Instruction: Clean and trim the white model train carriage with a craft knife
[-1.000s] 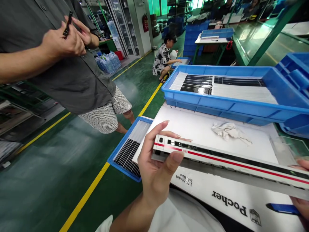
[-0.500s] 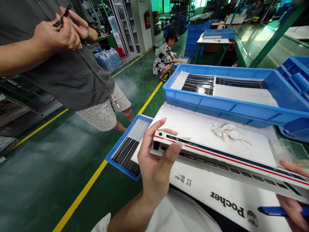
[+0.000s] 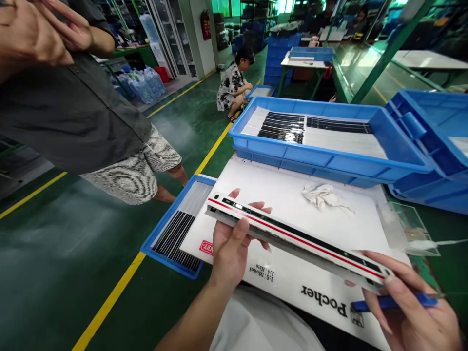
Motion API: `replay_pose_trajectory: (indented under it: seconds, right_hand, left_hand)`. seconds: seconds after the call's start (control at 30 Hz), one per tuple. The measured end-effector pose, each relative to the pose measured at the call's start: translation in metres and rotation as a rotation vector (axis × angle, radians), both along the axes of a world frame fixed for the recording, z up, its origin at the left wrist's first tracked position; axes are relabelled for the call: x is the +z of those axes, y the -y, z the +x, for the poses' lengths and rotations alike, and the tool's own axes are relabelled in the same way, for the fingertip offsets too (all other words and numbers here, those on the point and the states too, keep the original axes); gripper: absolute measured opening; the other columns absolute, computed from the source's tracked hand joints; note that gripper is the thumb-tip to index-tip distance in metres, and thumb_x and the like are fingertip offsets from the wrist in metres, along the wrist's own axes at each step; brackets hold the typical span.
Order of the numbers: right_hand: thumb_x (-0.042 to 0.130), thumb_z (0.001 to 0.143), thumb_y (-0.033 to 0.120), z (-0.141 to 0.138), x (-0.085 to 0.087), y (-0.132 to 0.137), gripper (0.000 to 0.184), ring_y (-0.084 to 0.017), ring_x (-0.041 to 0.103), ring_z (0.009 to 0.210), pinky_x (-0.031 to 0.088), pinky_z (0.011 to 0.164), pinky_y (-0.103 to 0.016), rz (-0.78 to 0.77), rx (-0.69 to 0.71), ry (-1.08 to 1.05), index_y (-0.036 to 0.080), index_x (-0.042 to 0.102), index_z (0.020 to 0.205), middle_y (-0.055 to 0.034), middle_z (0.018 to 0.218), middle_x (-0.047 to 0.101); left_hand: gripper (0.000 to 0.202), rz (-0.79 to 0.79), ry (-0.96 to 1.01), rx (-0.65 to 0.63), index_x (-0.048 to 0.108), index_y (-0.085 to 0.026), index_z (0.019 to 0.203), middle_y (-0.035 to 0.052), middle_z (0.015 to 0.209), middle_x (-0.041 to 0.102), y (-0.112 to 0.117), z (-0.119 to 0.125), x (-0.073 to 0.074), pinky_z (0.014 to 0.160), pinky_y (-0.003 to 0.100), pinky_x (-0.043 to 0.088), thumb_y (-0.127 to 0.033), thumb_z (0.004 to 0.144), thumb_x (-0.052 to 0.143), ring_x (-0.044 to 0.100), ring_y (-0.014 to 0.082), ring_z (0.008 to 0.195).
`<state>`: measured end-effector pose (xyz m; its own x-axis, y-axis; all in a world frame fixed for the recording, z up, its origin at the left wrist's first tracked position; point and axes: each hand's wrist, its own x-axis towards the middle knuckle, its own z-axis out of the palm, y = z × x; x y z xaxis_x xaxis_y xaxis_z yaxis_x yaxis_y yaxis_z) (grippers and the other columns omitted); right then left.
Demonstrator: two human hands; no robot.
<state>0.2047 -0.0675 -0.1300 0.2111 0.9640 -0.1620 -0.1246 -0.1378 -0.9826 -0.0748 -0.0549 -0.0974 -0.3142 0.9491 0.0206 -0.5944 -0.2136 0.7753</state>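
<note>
A long white model train car shell (image 3: 292, 233), with a black window band and a red stripe, slants across the front of me above a white board. My left hand (image 3: 232, 251) grips it near its left end, the thumb on the near side and fingers behind. At the opposite end, my right hand (image 3: 413, 302) pinches the shell between thumb and fingers. A slim blue pen-like tool (image 3: 395, 302) is also tucked in the right hand, under the shell; its exact kind is unclear.
A crumpled white cloth (image 3: 325, 196) lies on the printed white board (image 3: 270, 180). Behind it, a blue bin (image 3: 329, 163) holds rows of black-and-white parts. A lower blue tray (image 3: 146, 247) is at left. One person (image 3: 106, 117) stands at left; another (image 3: 234, 85) squats farther back.
The shell has shifted left and rolled, showing more of its striped side and less of its underside. My right hand has come further into view with the blue tool.
</note>
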Motion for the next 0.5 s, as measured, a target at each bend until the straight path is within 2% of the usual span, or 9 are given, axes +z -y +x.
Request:
replay_pose_trajectory:
  seconds: [0.03,0.1,0.2,0.27,0.33,0.37,0.43,0.5]
  right_hand:
    - [0.093,0.076,0.041,0.003,0.001,-0.001,0.036,-0.009,0.04,0.036,0.038,0.026,-0.022,-0.001,0.019,0.073,0.028,0.085,0.109,-0.0069,0.086,0.076]
    - [0.094,0.071,0.047,0.01,0.007,-0.005,0.037,-0.012,0.045,0.04,0.04,0.029,-0.024,0.041,0.124,0.31,0.027,0.087,0.102,-0.0065,0.077,0.074]
    - [0.087,0.081,0.052,0.012,0.024,-0.015,0.028,-0.026,0.07,0.066,0.056,0.048,-0.03,0.257,0.28,0.661,0.031,0.087,0.1,-0.0072,0.096,0.08]
    - [0.081,0.092,0.044,0.003,0.04,-0.023,0.022,-0.028,0.074,0.086,0.059,0.064,-0.034,0.468,0.316,0.783,0.033,0.083,0.111,-0.0057,0.109,0.079]
    - [0.076,0.099,0.035,-0.014,0.058,-0.031,0.021,-0.025,0.073,0.094,0.058,0.075,-0.034,0.639,0.456,0.879,0.031,0.076,0.119,-0.0054,0.113,0.077]
    - [0.074,0.101,0.032,-0.024,0.066,-0.035,0.022,-0.023,0.072,0.095,0.056,0.075,-0.033,0.697,0.539,0.905,0.028,0.072,0.122,-0.0058,0.114,0.075]
    - [0.065,0.103,0.021,-0.043,0.08,-0.043,0.023,-0.02,0.07,0.094,0.053,0.072,-0.031,0.732,0.718,0.943,0.024,0.068,0.125,-0.0061,0.114,0.072]
    - [0.057,0.1,0.014,-0.057,0.089,-0.049,0.022,-0.02,0.067,0.09,0.05,0.069,-0.032,0.744,0.805,0.947,0.02,0.067,0.119,-0.0059,0.108,0.069]
  left_hand:
    - [0.067,0.039,-0.03,-0.01,0.04,-0.03,0.155,0.0123,0.116,0.078,0.0,-0.001,-0.002,0.05,0.025,0.06,-0.04,0.097,0.073,0.078,0.0329,0.109]
    - [0.057,0.127,-0.105,-0.021,0.048,-0.029,0.147,0.0099,0.108,0.078,-0.001,-0.005,-0.004,0.045,0.023,0.057,-0.04,0.097,0.072,0.079,0.0317,0.104]
    - [0.05,0.24,-0.23,-0.01,0.053,-0.03,0.139,0.0087,0.106,0.077,-0.002,-0.008,-0.002,0.045,0.023,0.059,-0.037,0.095,0.074,0.079,0.0301,0.1]
    - [0.048,0.293,-0.325,0.01,0.055,-0.03,0.137,0.0084,0.106,0.078,-0.003,-0.007,-0.001,0.062,0.032,0.067,-0.036,0.094,0.076,0.079,0.0288,0.098]
    - [0.048,0.345,-0.41,0.017,0.057,-0.03,0.137,0.0075,0.105,0.078,-0.004,-0.005,0.0,0.085,0.045,0.068,-0.032,0.093,0.076,0.079,0.0272,0.098]
    - [0.049,0.372,-0.441,0.016,0.056,-0.03,0.139,0.0072,0.106,0.078,-0.004,-0.004,0.0,0.093,0.049,0.066,-0.031,0.094,0.076,0.079,0.0267,0.099]
    - [0.051,0.421,-0.498,0.009,0.055,-0.03,0.142,0.0072,0.108,0.078,-0.004,-0.002,-0.003,0.098,0.051,0.063,-0.029,0.095,0.072,0.078,0.0264,0.101]
    - [0.056,0.46,-0.569,0.013,0.051,-0.029,0.146,0.0077,0.11,0.077,-0.003,-0.003,-0.006,0.097,0.051,0.063,-0.029,0.094,0.072,0.078,0.0269,0.102]
